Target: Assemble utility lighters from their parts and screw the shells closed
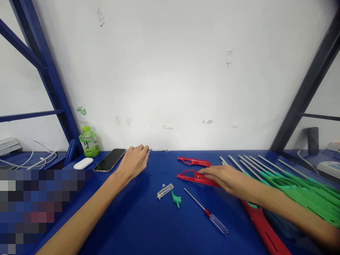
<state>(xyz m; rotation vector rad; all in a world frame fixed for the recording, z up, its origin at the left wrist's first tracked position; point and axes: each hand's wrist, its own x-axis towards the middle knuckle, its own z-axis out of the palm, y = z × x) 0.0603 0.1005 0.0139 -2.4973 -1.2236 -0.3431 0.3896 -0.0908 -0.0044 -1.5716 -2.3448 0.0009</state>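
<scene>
My left hand (pixel 136 161) is at the back of the blue table with its fingers curled. A small metal tip sticks out past the fingertips, beside a thin white wire (pixel 159 148); the rest is hidden. My right hand (pixel 225 177) is closed over the rear part of a red lighter casing half (pixel 190 174). Behind it lies a second red casing half (pixel 195 162). Between my hands are a clear fuel tank (pixel 165 190) and a teal trigger (pixel 176 199). A screwdriver (pixel 209 214) with a clear and red handle lies nearer to me.
Several green lighters (pixel 300 191) with metal tubes lie on the right, with a red lighter body (pixel 265 226) under my right forearm. At the left are a phone (pixel 110 160), a white case (pixel 83 163) and a green-capped bottle (pixel 89 141). A white wall stands behind.
</scene>
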